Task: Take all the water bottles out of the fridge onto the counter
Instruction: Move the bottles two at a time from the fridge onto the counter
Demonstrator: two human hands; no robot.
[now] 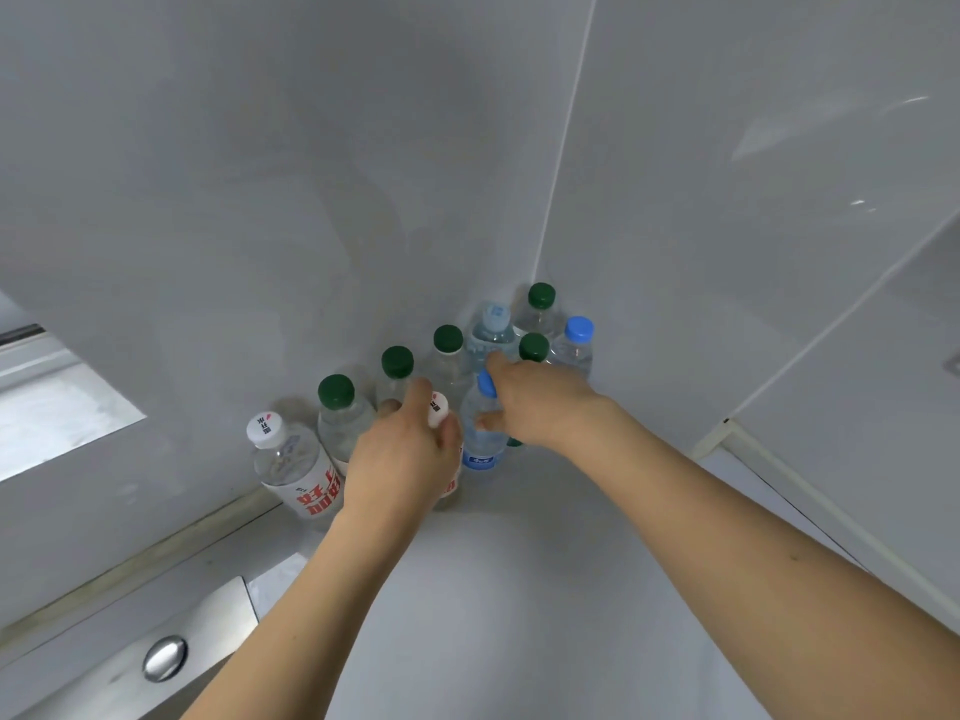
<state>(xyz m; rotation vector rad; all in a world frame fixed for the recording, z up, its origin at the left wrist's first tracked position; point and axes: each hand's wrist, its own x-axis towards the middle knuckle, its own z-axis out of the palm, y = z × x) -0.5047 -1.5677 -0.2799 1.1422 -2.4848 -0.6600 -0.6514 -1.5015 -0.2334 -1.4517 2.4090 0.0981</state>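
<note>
Several clear water bottles stand grouped in the back corner of the white counter (519,589). My left hand (400,454) is wrapped around a white-capped bottle with a red label (439,410), upright on the counter. My right hand (540,402) grips a blue-capped bottle with a blue label (483,444) just to its right. Behind them stand several green-capped bottles (336,407), a pale-blue-capped bottle (493,324) and another blue-capped one (576,340). A second white-capped, red-labelled bottle (291,459) stands at the left end. The fridge is out of view.
White glossy walls meet in the corner behind the bottles. A steel sink rim (156,662) with a round knob lies at the lower left. A window opening (52,407) is at the left. A white cabinet or door edge (779,459) stands at the right.
</note>
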